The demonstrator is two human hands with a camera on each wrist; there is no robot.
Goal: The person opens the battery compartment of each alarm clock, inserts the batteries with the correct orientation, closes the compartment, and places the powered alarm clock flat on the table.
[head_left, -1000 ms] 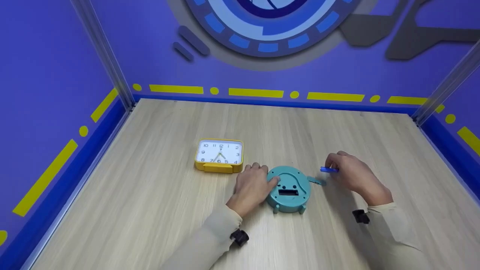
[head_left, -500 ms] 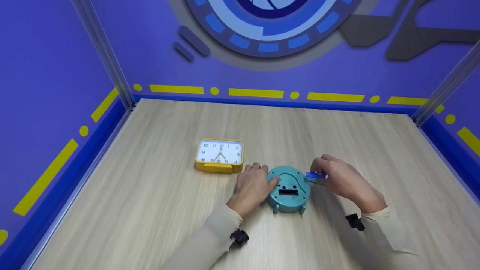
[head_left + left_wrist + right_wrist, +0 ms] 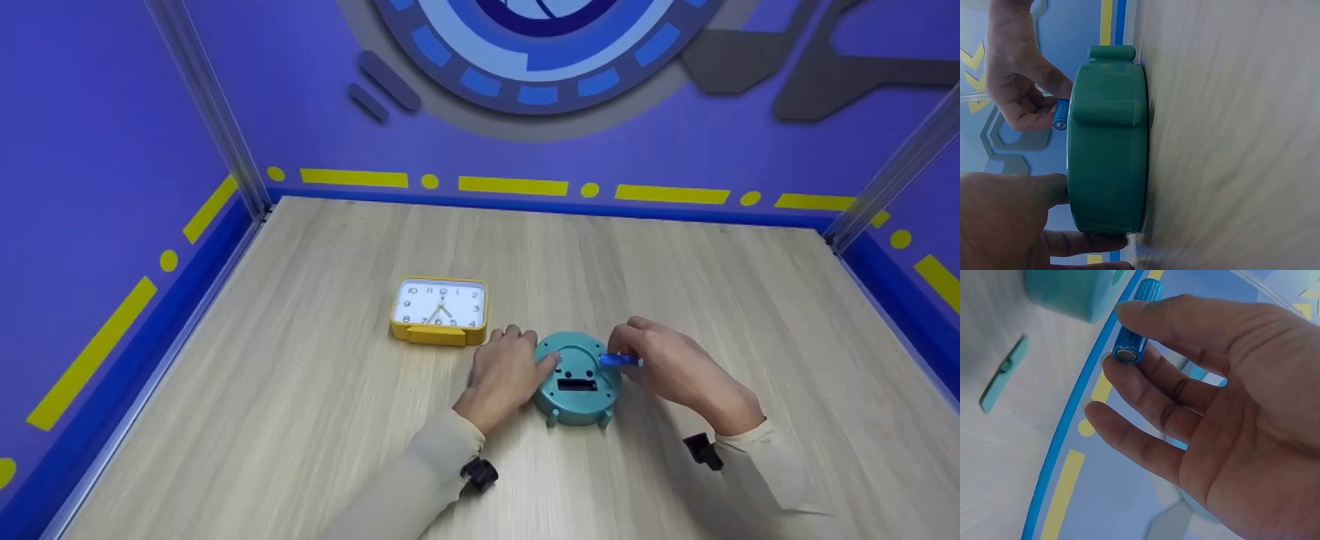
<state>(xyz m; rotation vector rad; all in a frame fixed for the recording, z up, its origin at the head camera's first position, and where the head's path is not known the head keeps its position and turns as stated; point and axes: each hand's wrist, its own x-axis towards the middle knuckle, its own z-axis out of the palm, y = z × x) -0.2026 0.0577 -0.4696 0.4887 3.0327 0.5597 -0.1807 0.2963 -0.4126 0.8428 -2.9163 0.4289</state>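
Note:
A round teal alarm clock (image 3: 576,405) lies face down, its back up and the slot of its battery compartment (image 3: 577,385) uncovered. My left hand (image 3: 504,373) holds it at the left, thumb on the back and fingers along the side. Between thumb and fingers, my right hand (image 3: 675,367) pinches a blue battery (image 3: 618,361) over the clock's right edge. The battery's flat end shows in the right wrist view, where the teal battery cover (image 3: 1005,374) lies on the table beside the clock. In the head view my right hand hides that cover.
A yellow rectangular alarm clock (image 3: 439,309) lies face up to the left, behind my left hand. Blue-purple panels (image 3: 510,150) wall the wooden table (image 3: 337,420) at the back and both sides.
My right hand has moved left and toward me with the battery, from right of the teal clock to over its right edge. The left hand and both clocks stay put.

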